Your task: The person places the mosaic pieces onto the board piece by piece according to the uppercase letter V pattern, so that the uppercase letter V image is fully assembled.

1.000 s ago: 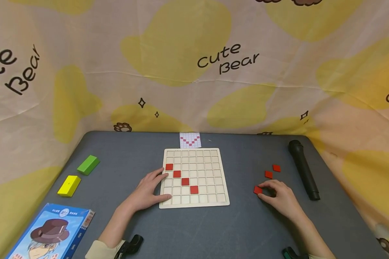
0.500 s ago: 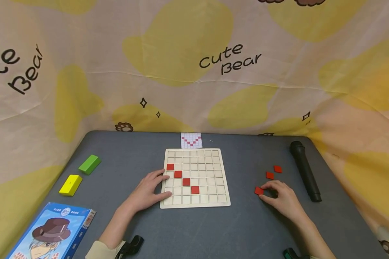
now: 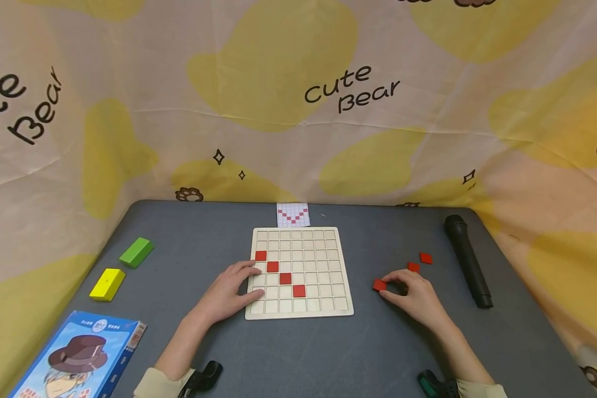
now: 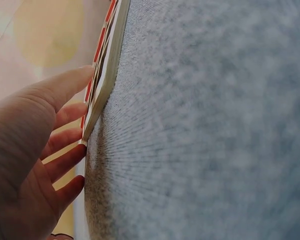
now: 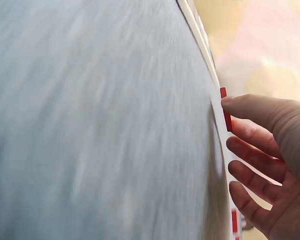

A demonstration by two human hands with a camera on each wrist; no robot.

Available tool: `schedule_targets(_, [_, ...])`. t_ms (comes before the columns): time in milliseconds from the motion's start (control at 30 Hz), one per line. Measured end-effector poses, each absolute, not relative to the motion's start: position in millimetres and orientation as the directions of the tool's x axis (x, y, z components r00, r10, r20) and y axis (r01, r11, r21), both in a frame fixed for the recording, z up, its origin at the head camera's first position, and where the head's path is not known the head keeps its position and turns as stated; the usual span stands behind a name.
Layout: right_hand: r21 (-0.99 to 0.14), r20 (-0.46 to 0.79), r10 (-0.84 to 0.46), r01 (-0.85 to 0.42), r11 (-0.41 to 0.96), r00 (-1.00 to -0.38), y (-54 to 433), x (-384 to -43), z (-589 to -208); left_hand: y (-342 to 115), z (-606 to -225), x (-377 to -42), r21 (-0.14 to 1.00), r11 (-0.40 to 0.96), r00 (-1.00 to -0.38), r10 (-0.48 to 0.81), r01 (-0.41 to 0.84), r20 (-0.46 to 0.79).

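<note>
A cream square grid board (image 3: 323, 301) lies on the grey table, with several red tiles (image 3: 272, 267) set in a diagonal of its cells. My left hand (image 3: 225, 296) rests on the board's left edge, its fingers spread and relaxed; in the left wrist view the thumb and fingertips touch the board's side. Between thumb and index finger, my right hand (image 3: 418, 296) pinches a red square tile (image 3: 378, 284) to the right of the board. The right wrist view shows this tile (image 5: 227, 120) edge-on. Behind the right hand lie two loose red tiles (image 3: 425, 258).
A small pattern card (image 3: 293, 215) with a pink V lies behind the board. On the right is a black microphone (image 3: 467, 262). A green block (image 3: 136, 252), a yellow block (image 3: 107, 284) and a blue picture box (image 3: 79, 359) lie on the left.
My right hand has moved left toward the board, carrying the pinched red tile away from the two loose ones. My left hand has stayed at the board's edge.
</note>
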State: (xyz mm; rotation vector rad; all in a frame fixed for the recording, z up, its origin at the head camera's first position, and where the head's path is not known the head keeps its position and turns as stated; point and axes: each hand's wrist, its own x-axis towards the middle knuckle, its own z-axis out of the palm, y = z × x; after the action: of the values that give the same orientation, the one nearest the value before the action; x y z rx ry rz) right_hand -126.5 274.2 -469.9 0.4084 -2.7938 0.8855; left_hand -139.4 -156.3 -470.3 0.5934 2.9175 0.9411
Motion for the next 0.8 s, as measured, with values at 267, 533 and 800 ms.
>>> schedule_targets(267, [-0.576,0.239,-0.242,-0.338,0.744,-0.940,237.3,-141.0,-468.8,-155.2,-471.0,-139.3,0.574,0.748,-0.933,0.350,0.332,0.084])
schedule_targets(533, [-0.602,0.227,-0.318,-0.389,0.697,-0.921,198.6,-150.5,-468.0,-153.8,-471.6,-139.0,0.572,0.746,-0.932,0.349,0.340,0.098])
schedule_targets(800, [-0.605,0.230,-0.401,-0.453,0.655,-0.887,167.0,-158.8,-467.7,-152.5,-469.1,-139.4,0.590,0.742,-0.933,0.354,0.318,0.058])
